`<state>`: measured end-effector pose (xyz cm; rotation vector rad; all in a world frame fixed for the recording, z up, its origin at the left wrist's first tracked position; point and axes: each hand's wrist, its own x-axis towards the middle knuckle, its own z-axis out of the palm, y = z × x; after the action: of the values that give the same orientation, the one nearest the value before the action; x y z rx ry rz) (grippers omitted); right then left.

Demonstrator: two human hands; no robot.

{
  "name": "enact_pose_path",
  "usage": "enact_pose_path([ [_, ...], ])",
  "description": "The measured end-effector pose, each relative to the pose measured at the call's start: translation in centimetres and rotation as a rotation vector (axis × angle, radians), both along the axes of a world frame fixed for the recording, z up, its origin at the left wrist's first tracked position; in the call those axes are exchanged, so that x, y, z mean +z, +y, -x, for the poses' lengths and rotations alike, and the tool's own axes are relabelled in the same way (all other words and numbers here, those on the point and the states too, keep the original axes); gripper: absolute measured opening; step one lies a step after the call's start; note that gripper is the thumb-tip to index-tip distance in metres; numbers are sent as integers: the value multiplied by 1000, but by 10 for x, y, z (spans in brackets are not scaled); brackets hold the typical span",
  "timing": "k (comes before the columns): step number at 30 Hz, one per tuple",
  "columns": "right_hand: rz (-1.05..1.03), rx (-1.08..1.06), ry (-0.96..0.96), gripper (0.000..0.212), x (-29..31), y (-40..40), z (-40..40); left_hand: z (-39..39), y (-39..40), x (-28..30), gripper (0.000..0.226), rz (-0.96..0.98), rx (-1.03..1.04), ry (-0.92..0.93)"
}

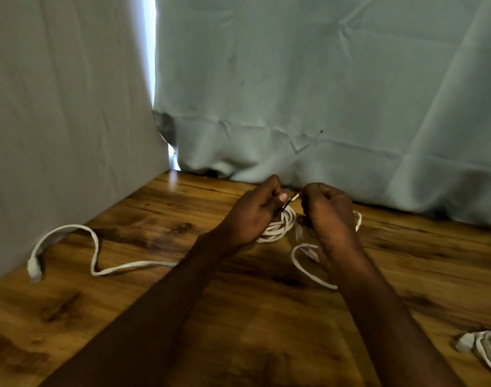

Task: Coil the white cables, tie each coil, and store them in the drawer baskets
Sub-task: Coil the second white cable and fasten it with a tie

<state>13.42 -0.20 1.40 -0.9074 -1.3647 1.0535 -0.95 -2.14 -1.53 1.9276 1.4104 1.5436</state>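
Toward the back of the wooden table (238, 317), close to a pale hanging cloth (322, 93), I see two bare hands working together over a white cable coil (277, 226). My view comes from the head camera, looking down along both forearms. The left hand (252, 216) has its grip closed around the coil, with the loops bunched under the fingers. The right hand (326, 210) pinches one end of a thin dark tie (290, 201), which runs slantwise across to the left thumb. Part of the same cable trails loose in front of the right wrist, curving on the table.

I judge the step in hand to be tying this coil; winding looks mostly done. The next move calls for passing the tie around the bundle and twisting it tight while the left grip keeps the loops from springing apart.

Off to the left, a second white cable (95, 255) lies uncoiled, its connector near the cloth. At the lower right edge sits another cable bundle (484, 347), partly cut off. No drawer or basket is visible.
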Motion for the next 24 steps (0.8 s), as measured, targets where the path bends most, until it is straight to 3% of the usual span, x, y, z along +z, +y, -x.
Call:
enact_pose_path([
  [3, -408, -332, -407, 22, -3, 7, -14, -8, -7, 8, 18, 76, -160, -47],
  [5, -479, -430, -468, 16, -1, 10, -20, -13, -11, 15, 14, 150, -267, -134],
  [8, -371, -268, -425, 15, -2, 20, -28, -16, -19, 24, 22, 217, -414, -199],
  [11, -99, 77, -315, 14, 4, 20, -33, -18, -27, 30, 25, 213, -446, -154],
  [13, 80, 195, -251, 7, 4, 24, -35, -19, -31, 31, 26, 199, -430, -132],
  [16, 272, 255, -256, 36, 4, 28, -36, -22, -31, 30, 24, 149, -387, -147],
  [18, 326, 273, -305, 18, 1, 30, -34, -22, -28, 27, 16, 89, -311, -148],
  [20, 343, 227, -374, 21, -4, 29, -35, -21, -23, 22, 9, 6, -198, -97],
  [24, 397, 169, -347, 18, -7, 30, -27, -19, -17, 11, 7, -245, 70, 252],
])
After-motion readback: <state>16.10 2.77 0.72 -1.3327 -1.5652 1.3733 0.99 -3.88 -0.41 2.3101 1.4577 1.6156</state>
